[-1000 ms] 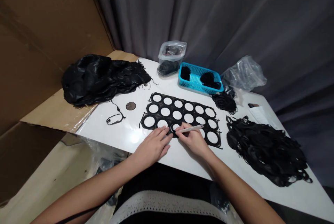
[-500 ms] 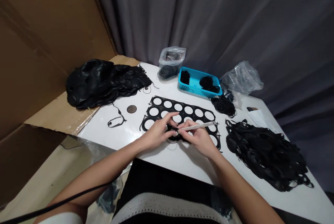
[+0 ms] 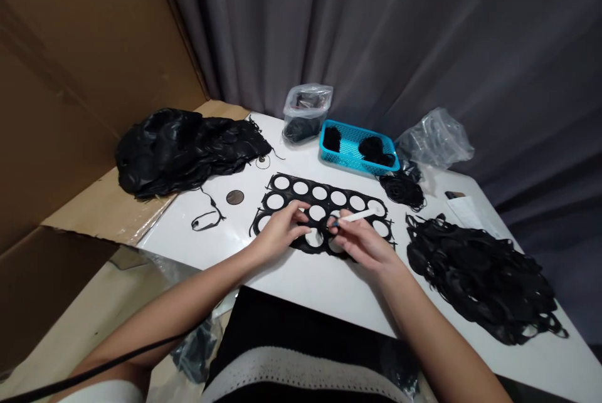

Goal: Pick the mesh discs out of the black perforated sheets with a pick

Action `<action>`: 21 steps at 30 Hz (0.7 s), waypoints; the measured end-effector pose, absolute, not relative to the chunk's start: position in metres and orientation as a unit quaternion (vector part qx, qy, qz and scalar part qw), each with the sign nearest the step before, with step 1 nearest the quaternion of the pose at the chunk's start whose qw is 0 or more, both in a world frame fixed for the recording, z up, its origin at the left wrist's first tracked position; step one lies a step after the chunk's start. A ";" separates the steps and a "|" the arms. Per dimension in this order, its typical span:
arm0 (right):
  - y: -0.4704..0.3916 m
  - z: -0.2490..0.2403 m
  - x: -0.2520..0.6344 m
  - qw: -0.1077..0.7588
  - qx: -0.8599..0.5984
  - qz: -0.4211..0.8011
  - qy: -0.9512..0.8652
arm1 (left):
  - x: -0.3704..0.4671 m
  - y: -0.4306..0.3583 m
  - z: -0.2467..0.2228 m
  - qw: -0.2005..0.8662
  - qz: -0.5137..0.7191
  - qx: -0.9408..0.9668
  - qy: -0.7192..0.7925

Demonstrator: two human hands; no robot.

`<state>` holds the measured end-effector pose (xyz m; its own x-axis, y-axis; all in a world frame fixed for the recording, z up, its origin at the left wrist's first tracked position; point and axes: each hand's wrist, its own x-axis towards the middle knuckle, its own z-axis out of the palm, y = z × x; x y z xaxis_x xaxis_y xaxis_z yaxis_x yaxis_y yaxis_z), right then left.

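A black sheet with rows of round holes lies on the white table, with short black thread ends along its side edges. My left hand is over its lower left part, thumb and fingers apart, with nothing seen between them. My right hand, above the lower right part, pinches a slim white tool that slants up to the right. A small dark tip shows at the tool's left end, by my fingertips. Whether thread hangs from it is too small to tell.
Black material is heaped at the left and at the right. Behind the sheet stand a blue basket and a bagged clear tub. Black cord lies beside the basket. A dark disc and a thread loop lie left.
My hands have moved apart. The right hand has lifted the tool away to the right, and the left hand's fingers have opened off the sheet's lower middle part.
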<state>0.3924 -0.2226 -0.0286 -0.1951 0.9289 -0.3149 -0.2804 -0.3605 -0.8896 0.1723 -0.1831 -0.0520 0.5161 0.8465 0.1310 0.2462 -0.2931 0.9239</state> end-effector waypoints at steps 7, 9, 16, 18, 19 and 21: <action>-0.230 -0.046 0.379 0.358 -0.549 0.465 -0.595 | 0.152 -0.230 -0.072 0.108 0.203 0.926 0.300; -0.239 -0.051 0.372 0.327 -0.553 0.444 -0.625 | 0.152 -0.237 -0.078 0.082 0.193 0.930 0.303; -0.245 -0.057 0.369 0.322 -0.560 0.413 -0.642 | 0.152 -0.238 -0.080 0.065 0.175 0.934 0.305; -0.243 -0.057 0.370 0.321 -0.560 0.403 -0.648 | 0.152 -0.238 -0.079 0.062 0.171 0.935 0.303; -0.243 -0.057 0.370 0.321 -0.559 0.398 -0.653 | 0.152 -0.238 -0.079 0.060 0.169 0.936 0.302; -0.246 -0.057 0.369 0.319 -0.555 0.374 -0.671 | 0.152 -0.238 -0.079 0.058 0.165 0.938 0.298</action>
<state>0.3685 -0.2460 -0.0573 -0.1810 0.9834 0.0127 0.5057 0.1042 -0.8564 0.1515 -0.2380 -0.0787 0.7676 0.5786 0.2757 0.5401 -0.8155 0.2081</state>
